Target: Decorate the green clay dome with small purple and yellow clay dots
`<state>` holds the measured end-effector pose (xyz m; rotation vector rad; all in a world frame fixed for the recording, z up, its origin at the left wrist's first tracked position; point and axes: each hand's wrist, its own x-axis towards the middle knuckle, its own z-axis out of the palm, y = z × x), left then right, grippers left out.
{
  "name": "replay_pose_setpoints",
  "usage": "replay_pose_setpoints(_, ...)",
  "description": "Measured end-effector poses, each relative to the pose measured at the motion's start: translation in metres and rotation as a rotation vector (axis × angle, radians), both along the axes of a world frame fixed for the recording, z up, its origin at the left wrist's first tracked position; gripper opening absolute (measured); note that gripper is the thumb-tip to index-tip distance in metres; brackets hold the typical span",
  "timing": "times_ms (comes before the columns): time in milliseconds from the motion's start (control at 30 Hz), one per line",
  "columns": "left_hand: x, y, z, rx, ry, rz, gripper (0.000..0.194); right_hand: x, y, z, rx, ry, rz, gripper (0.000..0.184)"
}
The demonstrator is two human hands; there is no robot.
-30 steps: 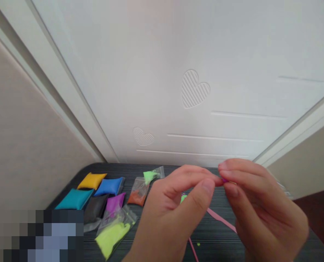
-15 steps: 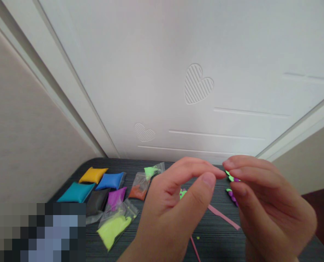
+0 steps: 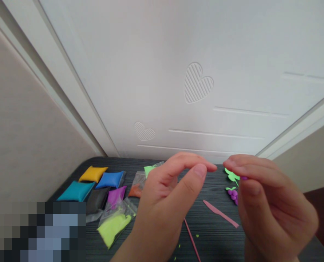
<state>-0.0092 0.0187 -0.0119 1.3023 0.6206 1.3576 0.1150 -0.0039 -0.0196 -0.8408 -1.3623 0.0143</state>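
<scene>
My right hand (image 3: 273,203) is closed in a pinch, a small purple clay piece (image 3: 244,178) showing between thumb and fingers. Facing it is my left hand (image 3: 173,203), its thumb against the bent index finger. Whatever the left fingers may hold is hidden, and a gap separates the two hands. Just beyond the right fingertips lie a green leaf-shaped clay piece (image 3: 231,174) and a purple grape cluster with a green top (image 3: 233,194). Between the hands, a pink clay knife (image 3: 220,213) rests on the dark table (image 3: 213,240).
A thin pink stick (image 3: 192,240) and tiny green crumbs (image 3: 197,235) lie near the front. Leftward are clay packs: yellow (image 3: 93,174), blue (image 3: 110,179), teal (image 3: 76,191), black (image 3: 98,200), purple (image 3: 116,196), lime (image 3: 114,227) and orange (image 3: 135,191). A white panel (image 3: 162,91) rises behind.
My left hand has shifted slightly left, widening the gap between the hands. The purple piece now shows in the right pinch. A green, purple-dotted piece near the left palm is now hidden.
</scene>
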Motion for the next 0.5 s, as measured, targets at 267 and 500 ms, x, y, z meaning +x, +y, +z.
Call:
replay_pose_setpoints(267, -0.0011, 0.0006, -0.0015, 0.011, 0.004, 0.011, 0.017, 0.0002, 0.0013, -0.0006, -0.007, 0.072, 0.068, 0.021)
replay_pose_setpoints(500, -0.0019, 0.0019, -0.0013, 0.009, -0.012, -0.002, 0.017, 0.0003, 0.0030, -0.0015, 0.023, 0.086, 0.083, 0.025)
